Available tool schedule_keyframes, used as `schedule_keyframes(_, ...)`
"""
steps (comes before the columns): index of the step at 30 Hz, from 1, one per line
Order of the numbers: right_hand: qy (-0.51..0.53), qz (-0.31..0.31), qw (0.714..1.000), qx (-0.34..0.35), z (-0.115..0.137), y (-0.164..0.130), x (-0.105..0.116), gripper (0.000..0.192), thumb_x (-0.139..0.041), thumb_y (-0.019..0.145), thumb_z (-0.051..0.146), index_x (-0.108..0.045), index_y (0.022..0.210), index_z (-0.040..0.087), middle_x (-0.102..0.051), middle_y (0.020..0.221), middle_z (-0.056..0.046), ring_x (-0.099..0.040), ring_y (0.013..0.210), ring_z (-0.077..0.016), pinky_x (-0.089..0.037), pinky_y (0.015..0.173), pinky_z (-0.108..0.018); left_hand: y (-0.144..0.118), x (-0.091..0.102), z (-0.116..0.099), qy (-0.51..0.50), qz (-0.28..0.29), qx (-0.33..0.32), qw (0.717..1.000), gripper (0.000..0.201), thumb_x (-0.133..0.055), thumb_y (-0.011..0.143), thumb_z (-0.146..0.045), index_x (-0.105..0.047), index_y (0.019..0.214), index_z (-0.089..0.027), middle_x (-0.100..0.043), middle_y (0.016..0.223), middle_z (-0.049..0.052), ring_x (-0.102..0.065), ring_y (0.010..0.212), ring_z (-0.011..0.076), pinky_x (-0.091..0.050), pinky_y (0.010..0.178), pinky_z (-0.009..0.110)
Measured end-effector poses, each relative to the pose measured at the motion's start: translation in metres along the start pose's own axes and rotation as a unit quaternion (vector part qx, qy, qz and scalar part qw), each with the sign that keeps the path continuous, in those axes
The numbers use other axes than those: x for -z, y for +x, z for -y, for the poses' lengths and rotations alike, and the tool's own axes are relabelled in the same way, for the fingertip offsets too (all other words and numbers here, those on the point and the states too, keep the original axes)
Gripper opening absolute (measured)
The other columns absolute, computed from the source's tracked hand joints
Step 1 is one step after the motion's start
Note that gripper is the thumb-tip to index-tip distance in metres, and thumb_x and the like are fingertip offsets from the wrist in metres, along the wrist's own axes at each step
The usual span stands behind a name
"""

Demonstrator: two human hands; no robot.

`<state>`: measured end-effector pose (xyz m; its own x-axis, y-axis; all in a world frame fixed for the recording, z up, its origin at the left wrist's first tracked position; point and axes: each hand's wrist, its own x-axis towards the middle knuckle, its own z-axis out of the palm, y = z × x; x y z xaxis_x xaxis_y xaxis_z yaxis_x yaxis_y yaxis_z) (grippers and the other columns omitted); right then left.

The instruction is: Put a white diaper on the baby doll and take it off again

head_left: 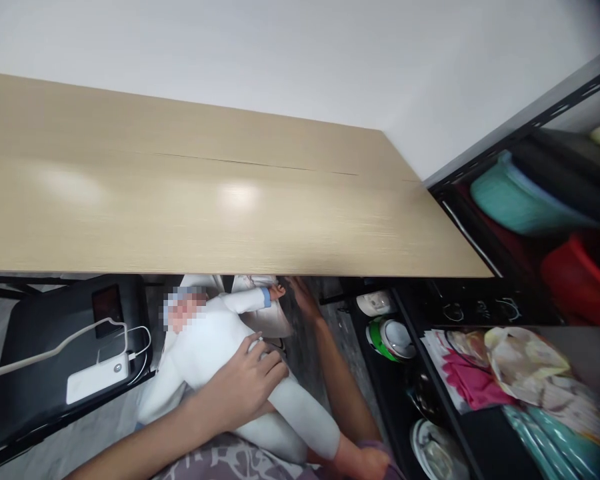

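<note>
supporting the doll point(213, 347) slantwise over a lap in grey patterned cloth point(205, 463), head up to the left, bare foot down to the right. curling the left hand point(253, 380) over the hip and upper leg, fingers on top and thumb toward the gap between the legs; probably holding there to keep the doll from rolling off. keeping well apart from that hand with the right hand point(303, 297), reaching forward past the doll's outstretched arm and in under the table edge; cannot tell whether open or gripping, with the fingertips hidden.

to the left, resting a white power bank point(97, 383) and a dark phone point(107, 310) on a black seat point(35, 373), close together, likely to suit a short lead; trailing a pale cable point(55, 347) off past the edge. below, showing grey wood-grain floor point(310, 380). to the right, filling low black shelves with a green-banded container point(380, 340), pink cloth point(473, 380) and plastic packets.

above and beyond, stretching pale wood tabletop point(235, 233), glossy under reflected light. farther right, stacking a teal basin point(515, 200) and a red basin point(585, 277), both blurred. behind, ending at plain white wall point(220, 47).
</note>
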<state>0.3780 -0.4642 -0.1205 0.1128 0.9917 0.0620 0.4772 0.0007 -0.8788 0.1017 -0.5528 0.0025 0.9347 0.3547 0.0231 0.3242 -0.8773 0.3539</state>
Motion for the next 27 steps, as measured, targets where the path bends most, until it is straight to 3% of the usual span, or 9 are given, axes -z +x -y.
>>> schedule_keyframes(3, -0.011, -0.001, 1.0, 0.0, 0.004, -0.019, 0.015, 0.051, -0.043, 0.117, 0.065, -0.075, 0.139, 0.032, -0.078, 0.145, -0.011, -0.069, 0.142, -0.0339, -0.054, 0.125, -0.058, 0.0, -0.003, 0.002, -0.006, -0.008, -0.014, 1.0, 0.039, -0.083, 0.104, -0.051, -0.068, 0.122, -0.02, -0.077, 0.125, 0.009, -0.07, 0.123, 0.0339, -0.047, 0.125, 0.053)
schedule_keyframes(6, -0.05, 0.115, 0.989, 0.075, 0.03, -0.027, 0.011, 0.049, -0.063, 0.113, 0.055, -0.069, 0.154, 0.029, -0.069, 0.162, -0.012, -0.061, 0.155, -0.0321, -0.044, 0.135, -0.054, 0.002, -0.007, 0.006, -0.027, -0.011, -0.028, 0.999, 0.036, -0.079, 0.108, -0.05, -0.068, 0.123, -0.019, -0.078, 0.126, 0.01, -0.071, 0.123, 0.0338, -0.047, 0.126, 0.055)
schedule_keyframes(12, -0.22, 0.333, 0.91, 0.108, 0.08, 0.0, -0.043, 0.04, -0.079, 0.1, 0.033, -0.074, 0.139, 0.024, -0.081, 0.138, -0.009, -0.074, 0.127, -0.0292, -0.058, 0.109, -0.04, -0.019, 0.005, 0.016, -0.208, -0.069, -0.009, 0.976, 0.059, -0.075, 0.107, -0.065, -0.061, 0.147, -0.024, -0.073, 0.153, 0.014, -0.063, 0.151, 0.0345, -0.042, 0.138, 0.057)
schedule_keyframes(15, -0.275, 0.331, 0.895, 0.117, 0.102, 0.007, -0.056, 0.027, -0.076, 0.1, 0.031, -0.075, 0.126, 0.024, -0.084, 0.123, -0.006, -0.077, 0.107, -0.0276, -0.056, 0.092, -0.036, -0.073, -0.003, 0.027, -0.279, -0.184, 0.112, 0.936, 0.029, -0.071, 0.113, -0.05, -0.062, 0.13, -0.028, -0.07, 0.158, 0.013, -0.063, 0.153, 0.0315, -0.052, 0.13, 0.053)
schedule_keyframes(17, -0.287, 0.313, 0.896, 0.133, 0.116, 0.005, -0.057, 0.024, -0.073, 0.102, 0.031, -0.074, 0.123, 0.022, -0.083, 0.123, -0.008, -0.078, 0.103, -0.0282, -0.054, 0.088, -0.036, -0.12, -0.023, 0.035, -0.284, -0.324, 0.291, 0.854, 0.02, -0.065, 0.115, -0.044, -0.056, 0.111, -0.027, -0.076, 0.143, 0.012, -0.071, 0.14, 0.0303, -0.058, 0.121, 0.053)
schedule_keyframes(18, -0.293, 0.309, 0.893, 0.145, 0.123, 0.003, -0.057, 0.023, -0.072, 0.102, 0.03, -0.074, 0.122, 0.02, -0.083, 0.122, -0.009, -0.078, 0.102, -0.0286, -0.053, 0.087, -0.036, -0.142, -0.036, 0.039, -0.283, -0.355, 0.38, 0.806, 0.024, -0.067, 0.113, -0.048, -0.054, 0.11, -0.027, -0.076, 0.139, 0.012, -0.073, 0.136, 0.0316, -0.06, 0.118, 0.053)
schedule_keyframes(20, -0.304, 0.306, 0.886, 0.171, 0.135, 0.001, -0.057, 0.021, -0.072, 0.101, 0.027, -0.073, 0.121, 0.019, -0.083, 0.122, -0.01, -0.078, 0.104, -0.029, -0.052, 0.089, -0.036, -0.18, -0.064, 0.045, -0.312, -0.316, 0.488, 0.751, 0.039, -0.072, 0.106, -0.059, -0.059, 0.123, -0.026, -0.076, 0.142, 0.014, -0.073, 0.137, 0.0354, -0.061, 0.118, 0.055)
schedule_keyframes(24, -0.309, 0.298, 0.875, 0.225, 0.157, 0.001, -0.06, 0.015, -0.071, 0.104, 0.025, -0.071, 0.118, 0.018, -0.082, 0.123, -0.011, -0.076, 0.113, -0.0289, -0.052, 0.097, -0.038, -0.205, -0.098, 0.052, -0.327, -0.194, 0.546, 0.747, 0.062, -0.08, 0.085, -0.066, -0.075, 0.127, -0.021, -0.085, 0.119, 0.014, -0.081, 0.116, 0.0433, -0.066, 0.106, 0.061)
schedule_keyframes(27, -0.293, 0.287, 0.873, 0.262, 0.175, -0.001, -0.051, 0.015, -0.069, 0.106, 0.024, -0.071, 0.12, 0.018, -0.08, 0.125, -0.012, -0.073, 0.119, -0.0296, -0.052, 0.103, -0.04, -0.198, -0.093, 0.045, -0.27, -0.229, 0.51, 0.784, 0.052, -0.078, 0.079, -0.055, -0.081, 0.118, -0.021, -0.086, 0.114, 0.013, -0.082, 0.111, 0.0448, -0.068, 0.099, 0.061)
